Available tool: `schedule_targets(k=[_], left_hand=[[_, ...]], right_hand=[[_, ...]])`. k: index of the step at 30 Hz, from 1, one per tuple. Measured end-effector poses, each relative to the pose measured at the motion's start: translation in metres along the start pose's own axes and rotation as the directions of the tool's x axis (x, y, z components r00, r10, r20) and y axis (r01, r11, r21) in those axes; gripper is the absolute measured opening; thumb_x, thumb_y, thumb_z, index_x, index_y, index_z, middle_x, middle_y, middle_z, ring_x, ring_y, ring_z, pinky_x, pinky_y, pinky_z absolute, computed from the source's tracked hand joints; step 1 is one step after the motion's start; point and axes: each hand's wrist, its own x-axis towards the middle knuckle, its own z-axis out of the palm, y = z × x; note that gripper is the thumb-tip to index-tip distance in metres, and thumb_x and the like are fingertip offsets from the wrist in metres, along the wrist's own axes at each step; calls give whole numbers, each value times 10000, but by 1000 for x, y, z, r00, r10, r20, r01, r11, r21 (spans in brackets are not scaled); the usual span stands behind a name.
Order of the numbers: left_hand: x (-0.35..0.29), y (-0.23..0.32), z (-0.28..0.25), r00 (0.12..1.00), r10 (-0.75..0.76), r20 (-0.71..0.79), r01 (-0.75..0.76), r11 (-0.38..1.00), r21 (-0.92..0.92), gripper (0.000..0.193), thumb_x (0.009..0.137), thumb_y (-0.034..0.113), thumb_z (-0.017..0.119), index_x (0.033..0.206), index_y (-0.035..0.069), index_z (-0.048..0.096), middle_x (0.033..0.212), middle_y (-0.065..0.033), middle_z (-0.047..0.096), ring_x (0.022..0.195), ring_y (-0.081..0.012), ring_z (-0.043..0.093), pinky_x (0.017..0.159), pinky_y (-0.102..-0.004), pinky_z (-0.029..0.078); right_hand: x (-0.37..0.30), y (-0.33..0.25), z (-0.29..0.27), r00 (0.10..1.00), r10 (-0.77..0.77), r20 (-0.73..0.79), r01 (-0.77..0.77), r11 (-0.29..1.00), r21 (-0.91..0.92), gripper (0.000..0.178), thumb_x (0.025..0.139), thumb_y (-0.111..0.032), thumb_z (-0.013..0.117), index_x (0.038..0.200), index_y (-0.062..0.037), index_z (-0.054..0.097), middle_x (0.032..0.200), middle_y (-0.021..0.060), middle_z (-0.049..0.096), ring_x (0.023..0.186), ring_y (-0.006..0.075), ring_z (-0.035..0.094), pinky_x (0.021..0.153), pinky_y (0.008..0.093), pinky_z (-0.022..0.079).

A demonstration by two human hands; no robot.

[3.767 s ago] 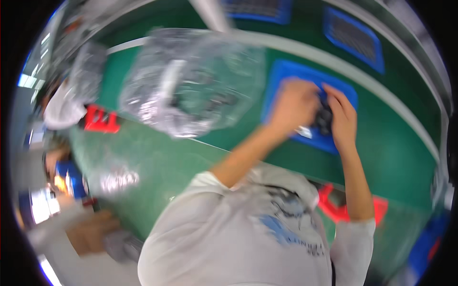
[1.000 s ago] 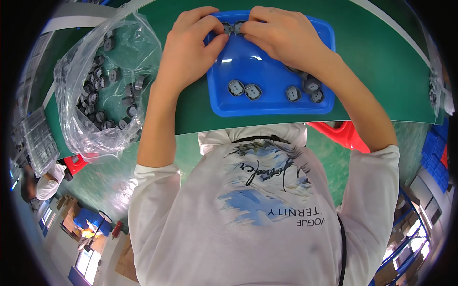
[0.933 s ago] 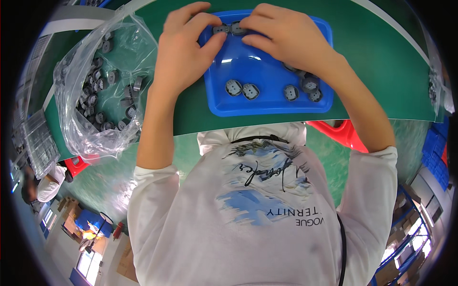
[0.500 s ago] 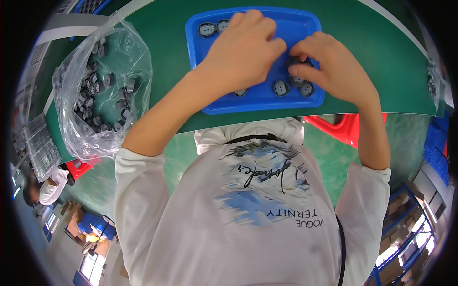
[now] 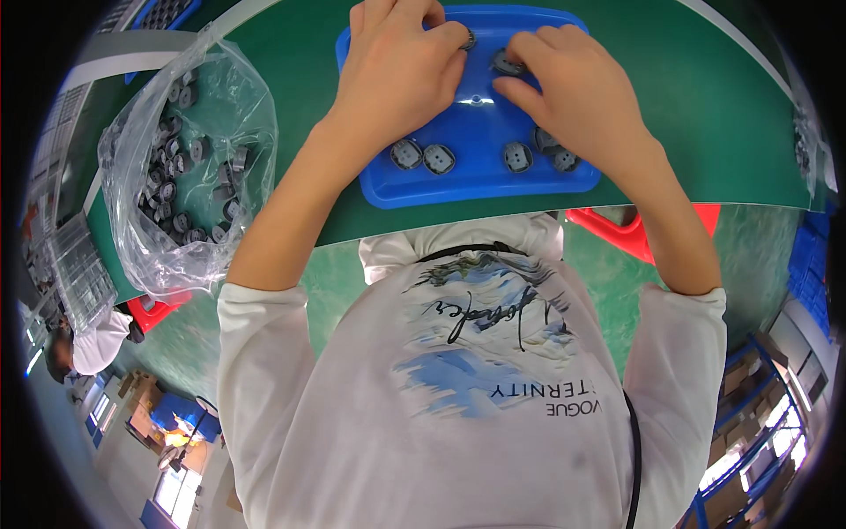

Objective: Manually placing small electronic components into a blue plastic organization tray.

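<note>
A shallow blue tray (image 5: 480,189) lies before me with several small round grey plastic parts in it. My left hand (image 5: 397,75) is over its far left side, fingers curled. The edge of one grey part (image 5: 470,40) shows at its fingertips, mostly hidden by them. Between thumb and fingers of my right hand (image 5: 582,93) is another round grey part (image 5: 508,63), above the tray's right half. Along the near side sit a pair of parts (image 5: 423,157) on the left and a single part (image 5: 517,157) further right. Other parts (image 5: 555,148) lie partly under my right hand.
On the left of the green table (image 5: 304,115) stands an open clear plastic bag (image 5: 256,106) with many grey parts inside. Red stools (image 5: 617,231) are below the table edge. Another person (image 5: 95,344) is at the far left.
My left hand has moved left, uncovering a part near the tray's near left corner. My right hand has gone from the near right parts toward the far side, with a grey part.
</note>
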Motion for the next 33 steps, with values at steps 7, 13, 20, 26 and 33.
schedule_targets(k=[7, 13, 20, 26, 33], left_hand=[[1, -2, -4, 1000, 0, 10, 0, 1000, -4, 98, 741, 68, 701, 837, 53, 707, 957, -125, 575, 968, -330, 509, 853, -438, 412], [-1, -4, -6, 993, -65, 99, 65, 998, -1, 149, 751, 74, 711, 895, 45, 685, 1069, -151, 586, 1060, -358, 506, 923, -458, 409], [-11, -15, 2, 999, -6, 39, 1, 993, 118, 103, 774, 111, 727, 875, 91, 724, 1039, -64, 625, 1061, -307, 520, 934, -434, 420], [-9, -13, 1, 997, -40, 59, 33, 992, 121, 131, 764, 118, 744, 892, 96, 728, 1037, -63, 624, 1069, -310, 515, 931, -426, 427], [6, -9, 3, 991, 110, -78, -111, 994, -11, 184, 688, 145, 759, 862, 101, 718, 935, -93, 605, 970, -310, 543, 837, -432, 439]], right_hand=[[25, 21, 28, 749, -318, -581, 455, 885, 102, 48, 819, -94, 651, 833, -48, 656, 865, 135, 574, 868, 321, 553, 805, 415, 467], [28, 22, 31, 726, -367, -581, 476, 878, 40, 45, 798, -100, 651, 815, -60, 661, 858, 121, 570, 856, 307, 557, 789, 409, 464], [24, 19, 31, 754, -441, -488, 425, 893, -150, 65, 798, -112, 646, 835, -58, 650, 824, 122, 553, 843, 306, 554, 782, 413, 464], [15, 11, -7, 970, -164, -182, 191, 971, 142, 137, 840, -147, 664, 928, -43, 674, 897, 134, 612, 913, 344, 579, 863, 425, 473], [-17, 35, -62, 984, -113, 135, 95, 986, 135, 200, 784, -102, 716, 966, -34, 668, 1203, 148, 587, 1156, 357, 511, 989, 451, 438]])
